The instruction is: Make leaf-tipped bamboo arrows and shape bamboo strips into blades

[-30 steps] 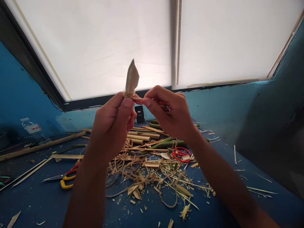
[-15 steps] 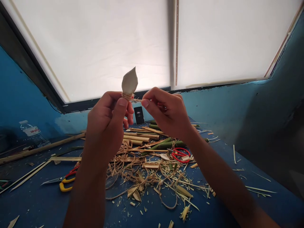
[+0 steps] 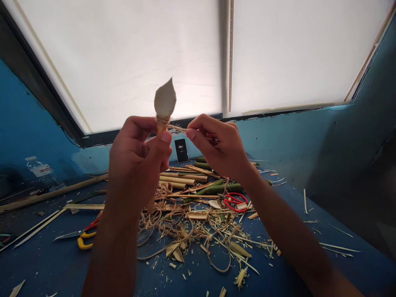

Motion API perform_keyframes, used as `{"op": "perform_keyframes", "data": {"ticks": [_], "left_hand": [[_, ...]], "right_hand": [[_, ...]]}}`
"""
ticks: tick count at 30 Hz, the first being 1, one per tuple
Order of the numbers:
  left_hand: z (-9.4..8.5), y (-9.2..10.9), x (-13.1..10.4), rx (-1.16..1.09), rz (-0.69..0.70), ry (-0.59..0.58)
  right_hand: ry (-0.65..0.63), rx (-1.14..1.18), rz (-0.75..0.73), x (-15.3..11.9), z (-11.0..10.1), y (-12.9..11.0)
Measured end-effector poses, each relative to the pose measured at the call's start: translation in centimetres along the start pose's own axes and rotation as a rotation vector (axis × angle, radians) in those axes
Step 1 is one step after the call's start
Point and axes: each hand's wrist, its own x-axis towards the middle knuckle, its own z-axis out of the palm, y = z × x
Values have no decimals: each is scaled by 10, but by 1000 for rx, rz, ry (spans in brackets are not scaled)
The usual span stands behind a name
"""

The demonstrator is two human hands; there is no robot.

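Note:
A pale, pointed, leaf-shaped piece point(image 3: 165, 99) stands upright on a light stick point(image 3: 161, 128), with twine point(image 3: 163, 119) wound around the joint. My left hand point(image 3: 139, 152) is closed around the stick just below the winding, thumb in front. The twine's free end runs taut to the right, pinched between thumb and forefinger of my right hand point(image 3: 216, 144). Below the hands, a tangle of loose twine point(image 3: 161, 218) lies on the blue table point(image 3: 266, 276) among shavings and strips.
Red-handled scissors point(image 3: 235, 202) lie right of centre, and yellow-and-red-handled scissors point(image 3: 85, 237) at the left. A phone point(image 3: 181, 150) leans at the back. Bamboo pieces point(image 3: 177, 179) lie before it. A plastic bottle point(image 3: 41, 171) is at the far left.
The leaf-shaped piece has moved up and slightly left. My left hand now grips lower, exposing the stick under the winding. My right hand has barely moved, still pinching the twine.

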Motion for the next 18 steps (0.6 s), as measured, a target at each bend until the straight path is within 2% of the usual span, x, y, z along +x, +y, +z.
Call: {"op": "perform_keyframes", "data": {"ticks": [3,10,18], "left_hand": [[2,4,-1,58,-34,9],[0,11,0,188,-15,-36],[4,7,-1,181,13,73]], "right_hand": [[8,7,6,0,1,2],[36,-24,-2,1,1,5],[-17,-21,-35,0,-1,4]]}}
